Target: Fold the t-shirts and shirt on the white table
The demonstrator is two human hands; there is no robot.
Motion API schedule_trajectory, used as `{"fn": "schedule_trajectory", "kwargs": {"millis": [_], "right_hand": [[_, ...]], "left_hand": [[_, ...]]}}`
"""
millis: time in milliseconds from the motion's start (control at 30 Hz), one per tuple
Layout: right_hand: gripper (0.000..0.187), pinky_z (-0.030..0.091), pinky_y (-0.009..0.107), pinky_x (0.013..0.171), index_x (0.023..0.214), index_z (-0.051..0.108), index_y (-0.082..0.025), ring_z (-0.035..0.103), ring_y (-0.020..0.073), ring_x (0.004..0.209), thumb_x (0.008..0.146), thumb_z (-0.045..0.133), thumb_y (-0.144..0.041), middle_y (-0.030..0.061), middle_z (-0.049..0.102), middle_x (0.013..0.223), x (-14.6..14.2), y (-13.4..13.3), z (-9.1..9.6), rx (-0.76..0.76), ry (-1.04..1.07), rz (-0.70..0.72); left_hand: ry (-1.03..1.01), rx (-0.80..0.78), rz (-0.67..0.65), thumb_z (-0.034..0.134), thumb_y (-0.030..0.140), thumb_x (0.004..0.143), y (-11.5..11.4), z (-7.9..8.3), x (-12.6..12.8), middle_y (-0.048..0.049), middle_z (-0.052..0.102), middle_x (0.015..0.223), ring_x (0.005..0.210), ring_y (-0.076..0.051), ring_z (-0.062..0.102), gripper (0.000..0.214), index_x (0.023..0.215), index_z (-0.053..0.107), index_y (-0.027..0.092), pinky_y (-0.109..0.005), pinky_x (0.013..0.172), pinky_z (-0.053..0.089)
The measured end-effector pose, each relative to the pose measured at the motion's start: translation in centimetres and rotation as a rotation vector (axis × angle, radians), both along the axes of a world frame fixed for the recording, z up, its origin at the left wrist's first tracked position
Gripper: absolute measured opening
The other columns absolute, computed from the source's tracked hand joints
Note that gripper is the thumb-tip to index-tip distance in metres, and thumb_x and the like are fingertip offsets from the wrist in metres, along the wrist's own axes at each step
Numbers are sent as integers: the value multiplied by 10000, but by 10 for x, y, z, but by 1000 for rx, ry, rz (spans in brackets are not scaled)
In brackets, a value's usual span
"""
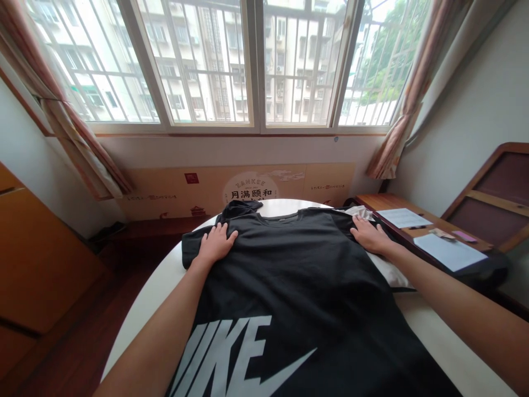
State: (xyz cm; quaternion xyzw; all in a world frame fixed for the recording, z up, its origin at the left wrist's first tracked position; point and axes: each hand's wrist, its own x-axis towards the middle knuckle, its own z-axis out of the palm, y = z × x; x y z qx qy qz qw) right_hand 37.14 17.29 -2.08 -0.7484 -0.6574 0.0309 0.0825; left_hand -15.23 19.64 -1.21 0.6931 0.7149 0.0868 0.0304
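A black T-shirt with a large white logo lies spread flat on a round white table, collar toward the window. My left hand lies flat and open on the shirt's left shoulder, fingers spread. My right hand rests open and flat on the right shoulder near the sleeve. Both forearms reach out over the cloth. A pale garment peeks out from under the shirt's right side.
A wooden desk at the right carries white papers, a pen and small cards. A printed cardboard panel leans under the window. Curtains hang at both sides. A wooden cabinet stands at the left.
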Motion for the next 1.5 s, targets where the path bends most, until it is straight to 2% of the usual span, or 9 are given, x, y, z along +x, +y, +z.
{"fn": "schedule_trajectory", "kwargs": {"millis": [133, 267, 567, 767, 933, 1100, 1267, 1400, 1500], "right_hand": [[658, 347, 685, 1177, 1586, 440, -137, 438, 400, 1493, 1007, 365, -441, 212, 485, 1614, 8, 7, 13, 39, -15, -87], [575, 501, 562, 1013, 1370, 643, -88, 597, 431, 1288, 972, 452, -456, 261, 647, 1368, 17, 14, 31, 92, -163, -182], [358, 534, 365, 843, 994, 773, -122, 728, 313, 990, 949, 549, -397, 175, 778, 1045, 29, 25, 85, 85, -110, 48], [376, 571, 366, 952, 1217, 745, -157, 726, 276, 1031, 866, 700, -283, 106, 781, 1131, -42, 21, 140, 208, 282, 259], [561, 671, 367, 639, 1354, 665, -167, 715, 206, 659, 854, 835, -355, 47, 743, 827, -135, 16, 168, -205, 885, 452], [377, 693, 401, 668, 1171, 710, -144, 774, 251, 694, 866, 857, -308, 91, 770, 856, -207, 41, 156, -444, 1048, 474], [219, 664, 401, 815, 1128, 712, -135, 791, 255, 837, 951, 740, -261, 113, 797, 947, -256, 62, 115, -343, 999, 415], [455, 541, 420, 1066, 1346, 655, -145, 732, 283, 1156, 906, 750, -207, 148, 771, 1242, -271, 56, 86, -246, 845, 445], [591, 491, 386, 1095, 1435, 608, -145, 688, 289, 1218, 869, 769, -199, 149, 749, 1299, -264, 37, 75, -222, 782, 491]], "left_hand": [[50, 34, 16, 196, 633, 1038, -6, -2, 1, -181, 258, 1737, 1599, -359, 275, 832, 1662, 314, 95, -592, 1275, 244], [57, 43, 18, 202, 629, 1039, -9, -1, 5, -176, 285, 1730, 1594, -353, 287, 825, 1657, 327, 98, -582, 1271, 260], [34, 39, 16, 217, 622, 1035, -12, 2, 6, -180, 285, 1730, 1591, -355, 288, 819, 1652, 333, 94, -581, 1274, 250], [14, 45, 19, 232, 617, 1036, -15, 2, 6, -194, 284, 1726, 1587, -369, 295, 816, 1651, 334, 90, -584, 1273, 245], [-6, 51, 13, 248, 607, 1038, -18, 1, 5, -196, 288, 1724, 1588, -371, 291, 812, 1646, 339, 77, -581, 1276, 238], [-14, 65, 12, 265, 602, 1041, -23, 2, 4, -205, 301, 1717, 1580, -371, 310, 798, 1637, 358, 81, -585, 1269, 247], [-29, 61, 13, 269, 591, 1047, -26, 1, 4, -207, 289, 1721, 1586, -377, 292, 790, 1636, 355, 72, -581, 1277, 231], [-23, 55, 13, 264, 603, 1045, -24, 0, 4, -202, 284, 1725, 1591, -374, 281, 804, 1642, 341, 70, -583, 1285, 217], [-15, 40, 25, 261, 601, 1047, -23, -1, 5, -179, 279, 1732, 1596, -359, 275, 796, 1650, 331, 87, -576, 1291, 210]]}}
